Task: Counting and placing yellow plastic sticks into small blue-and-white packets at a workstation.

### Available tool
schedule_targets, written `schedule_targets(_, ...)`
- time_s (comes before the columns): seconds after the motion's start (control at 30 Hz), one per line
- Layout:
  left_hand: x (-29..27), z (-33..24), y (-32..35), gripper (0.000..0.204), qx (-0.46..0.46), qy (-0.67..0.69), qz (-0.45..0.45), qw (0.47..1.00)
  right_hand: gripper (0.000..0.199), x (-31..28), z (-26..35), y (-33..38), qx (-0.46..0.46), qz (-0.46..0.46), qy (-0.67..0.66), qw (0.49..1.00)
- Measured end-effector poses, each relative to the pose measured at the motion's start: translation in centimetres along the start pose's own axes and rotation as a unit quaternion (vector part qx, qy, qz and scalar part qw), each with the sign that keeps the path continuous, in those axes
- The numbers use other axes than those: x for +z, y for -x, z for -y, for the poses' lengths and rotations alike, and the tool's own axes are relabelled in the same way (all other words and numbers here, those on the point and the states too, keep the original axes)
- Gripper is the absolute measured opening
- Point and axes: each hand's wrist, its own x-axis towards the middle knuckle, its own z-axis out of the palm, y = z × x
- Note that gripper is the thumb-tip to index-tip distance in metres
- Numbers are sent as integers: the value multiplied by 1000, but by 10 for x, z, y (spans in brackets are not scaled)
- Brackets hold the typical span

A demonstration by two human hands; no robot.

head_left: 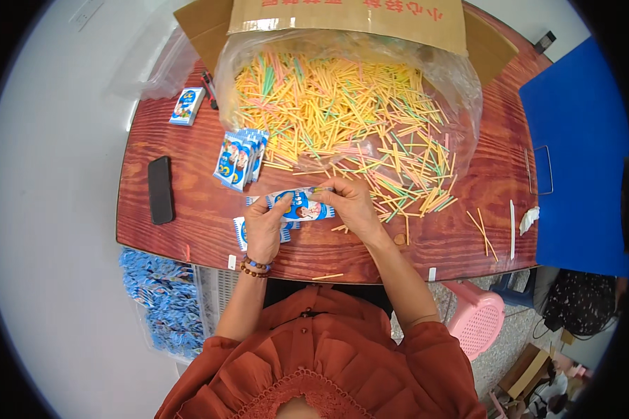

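Observation:
A small blue-and-white printed packet [302, 207] is held level between my two hands, near the front of the table. My left hand [264, 229] pinches its left part between thumb and fingers. At the packet's upper right, my right hand [353, 207] has thumb and fingertips closed on its edge; a bit of yellow-green shows there, too small to make out. Under my left hand lies another such packet [242, 233], partly covered. Several more packets [242, 159] lie fanned and overlapping just beyond. Thin yellow, pink and green sticks [342, 94] spill in a large heap behind my hands.
A cardboard box [349, 15] with a clear plastic liner [468, 105] stands at the back. A phone [161, 190], a packet stack [186, 106] and a red-black cutter [209, 89] lie left. Blue packets fill a bin [162, 300] below. A blue panel [573, 160] stands right, above a pink stool [476, 325].

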Motion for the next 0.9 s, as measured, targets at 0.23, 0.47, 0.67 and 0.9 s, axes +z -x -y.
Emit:
schedule_targets(0.23, 20, 4, -2, 11, -4, 26, 15, 1000, 11, -15, 0, 4, -4, -27, 40, 999)
schedule_targets(0.47, 24, 13, -3, 11, 15, -9, 19, 1000, 10, -14, 11, 9, -11, -27, -22, 999)
schedule_targets(0.67, 22, 26, -7, 12, 33, 13, 24, 999, 13, -20, 11, 14, -3, -49, 88, 995)
schedule_targets(0.9, 8, 11, -7, 16, -5, 45, 3, 999, 51, -76, 56, 44, -81, -62, 443, 891)
